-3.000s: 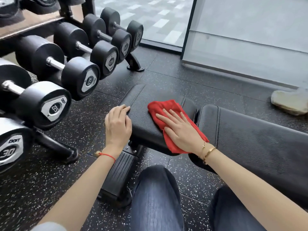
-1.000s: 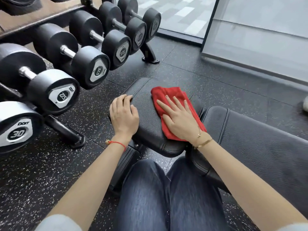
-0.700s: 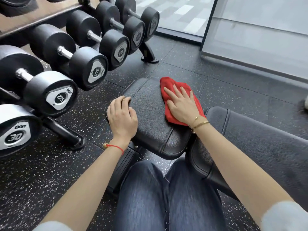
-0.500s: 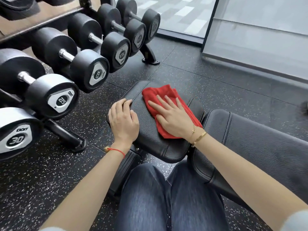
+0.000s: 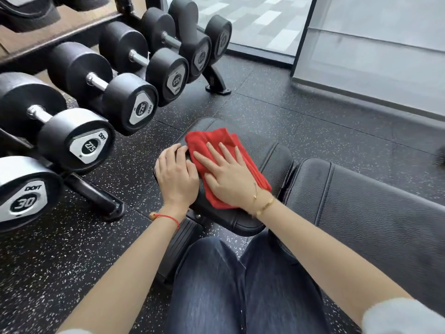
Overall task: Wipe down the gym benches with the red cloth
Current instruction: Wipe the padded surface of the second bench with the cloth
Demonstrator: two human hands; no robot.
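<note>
pressing flat on the red cloth (image 5: 218, 150), the right hand (image 5: 228, 179) lies palm down with fingers straight and spread, not curled round anything. the cloth sits folded on the black seat pad (image 5: 269, 165) of the bench, toward its left half, one corner reaching the far edge, the near edge hidden under the wrist. two thin gold bracelets (image 5: 263, 204) circle the right wrist.

left hand (image 5: 177, 177): resting on the left edge of the same seat pad, fingers bent over the rim and gripping it, thumb side just beside the right hand, fingertips touching the cloth's left border. a red string bracelet (image 5: 168, 216) circles the left wrist.

back pad (image 5: 366, 213): black, textured, set to the right of the seat pad across a narrow gap, running off the right edge.

bench frame (image 5: 183, 239): a black ribbed part below the seat pad, between the left forearm and the knees.

knees in blue jeans (image 5: 240, 285): at the bottom centre, close under the seat pad.

dumbbells (image 5: 130, 106): black, on a rack at left, silver end plates marked 30, 27.5, 32.5.

floor (image 5: 72, 249): black rubber with white flecks.

glass panel (image 5: 375, 44): frosted, at upper right.
</note>
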